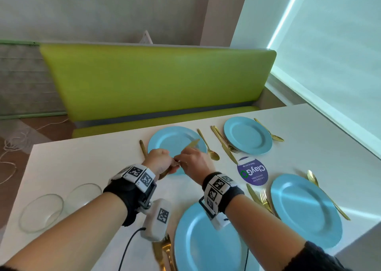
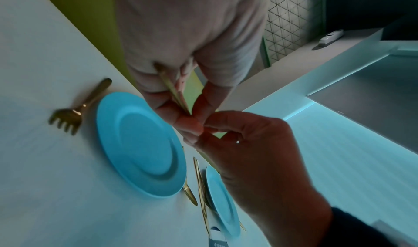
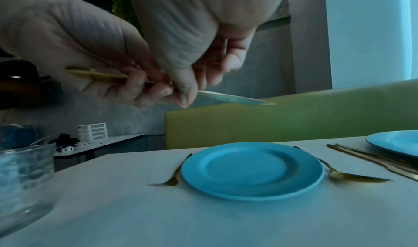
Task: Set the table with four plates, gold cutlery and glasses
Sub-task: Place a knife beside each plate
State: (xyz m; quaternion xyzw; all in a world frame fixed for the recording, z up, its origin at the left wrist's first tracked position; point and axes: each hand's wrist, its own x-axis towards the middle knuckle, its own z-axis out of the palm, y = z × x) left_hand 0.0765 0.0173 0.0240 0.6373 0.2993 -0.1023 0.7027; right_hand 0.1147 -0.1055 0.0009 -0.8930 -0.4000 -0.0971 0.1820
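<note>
A gold knife (image 1: 192, 144) hangs above the far-left blue plate (image 1: 175, 138), held by both hands. My left hand (image 1: 165, 163) is curled round its handle (image 2: 174, 90). My right hand (image 1: 186, 158) pinches the knife near its middle, and the blade (image 3: 235, 98) points away past the fingers. A gold fork (image 1: 142, 148) lies left of that plate and a gold spoon (image 1: 208, 147) lies right of it. The other blue plates sit at far right (image 1: 247, 135), near right (image 1: 305, 208) and near centre (image 1: 202, 246), each with gold cutlery beside it.
Two clear glass bowls (image 1: 41, 213) (image 1: 84, 194) stand at the table's left. A round purple sticker (image 1: 252, 171) lies between the plates. A green bench (image 1: 156, 81) runs along the table's far edge. A window blind (image 1: 329, 54) is at right.
</note>
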